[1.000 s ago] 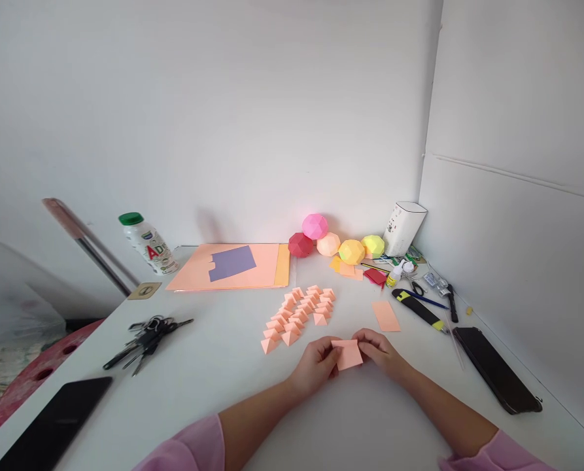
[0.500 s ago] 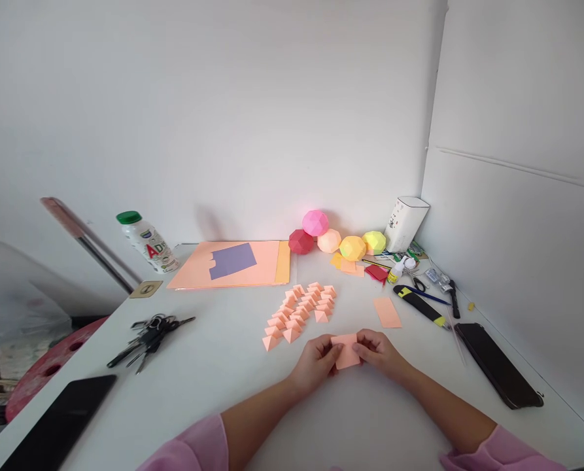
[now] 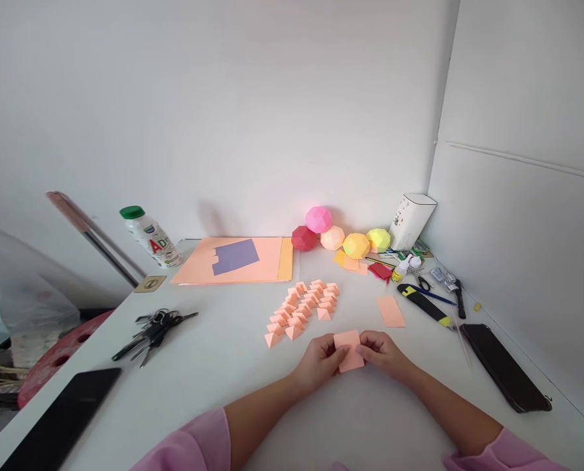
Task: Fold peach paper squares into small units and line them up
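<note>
A small peach piece of paper [image 3: 349,352] is held up above the table between my two hands. My left hand [image 3: 318,361] pinches its left side, thumb on the front face. On its right side my right hand [image 3: 384,352] grips it the same way, thumb in front; the fingers behind the paper are hidden. Beyond my hands, several small folded peach paper pyramids [image 3: 302,307] stand in slanting rows. Another flat peach paper rectangle [image 3: 390,312] lies to the right of them.
Faceted paper balls [image 3: 331,238] sit by the wall, beside a white box [image 3: 412,221]. A cutter knife [image 3: 424,304], a glue bottle [image 3: 399,269] and a dark case [image 3: 505,366] lie at right. Stacked paper sheets [image 3: 193,268], a bottle [image 3: 152,239], keys [image 3: 157,330] and a black phone [image 3: 61,418] are at left.
The paper has tipped slightly so more of its face shows. Both hands keep their hold on it. The whole view has shifted a little.
</note>
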The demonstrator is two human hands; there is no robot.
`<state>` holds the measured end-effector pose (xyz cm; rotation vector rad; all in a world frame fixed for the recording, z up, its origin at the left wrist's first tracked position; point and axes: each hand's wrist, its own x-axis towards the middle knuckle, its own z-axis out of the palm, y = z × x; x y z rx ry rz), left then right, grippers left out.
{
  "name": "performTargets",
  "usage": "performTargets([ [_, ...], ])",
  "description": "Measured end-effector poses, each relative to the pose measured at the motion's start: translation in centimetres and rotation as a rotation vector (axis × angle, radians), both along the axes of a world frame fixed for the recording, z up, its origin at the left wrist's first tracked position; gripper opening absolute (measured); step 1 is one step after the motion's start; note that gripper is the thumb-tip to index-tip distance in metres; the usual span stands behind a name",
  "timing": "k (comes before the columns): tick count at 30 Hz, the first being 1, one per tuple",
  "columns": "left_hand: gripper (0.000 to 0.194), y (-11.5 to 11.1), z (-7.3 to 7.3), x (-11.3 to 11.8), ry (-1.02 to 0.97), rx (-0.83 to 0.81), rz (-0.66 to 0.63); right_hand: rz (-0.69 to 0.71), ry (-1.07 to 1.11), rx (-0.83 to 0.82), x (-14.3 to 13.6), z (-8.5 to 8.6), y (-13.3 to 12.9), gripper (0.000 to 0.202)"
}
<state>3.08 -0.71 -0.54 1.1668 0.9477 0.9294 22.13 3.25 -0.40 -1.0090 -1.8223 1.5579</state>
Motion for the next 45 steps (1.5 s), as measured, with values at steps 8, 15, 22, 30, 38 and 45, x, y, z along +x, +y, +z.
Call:
performTargets([
  [8,0.040,0.1,0.5,-0.2,0.000,0.002,-0.059,-0.086,0.037,-0.020,-0.4,1.2,-0.4,0.031],
  [15,0.043,0.1,0.6,-0.1,-0.001,0.003,-0.040,-0.081,0.024,0.003,-0.3,1.1,-0.3,0.032],
  [22,0.044,0.2,1.0,0.0,-0.047,-0.014,-0.012,-0.062,0.077,0.072,-0.5,0.8,-0.8,0.024],
  [30,0.042,0.4,1.2,0.0,-0.129,-0.050,0.022,-0.027,0.025,0.609,-0.5,0.0,-0.6,0.035],
  [38,0.041,0.3,1.2,-0.1,-0.118,-0.058,0.002,0.014,-0.022,0.632,-0.5,-0.1,-0.3,0.016],
  [45,0.040,0.3,1.0,-0.2,-0.094,-0.059,-0.005,0.004,-0.074,0.647,-0.5,-0.1,-0.5,0.017],
])
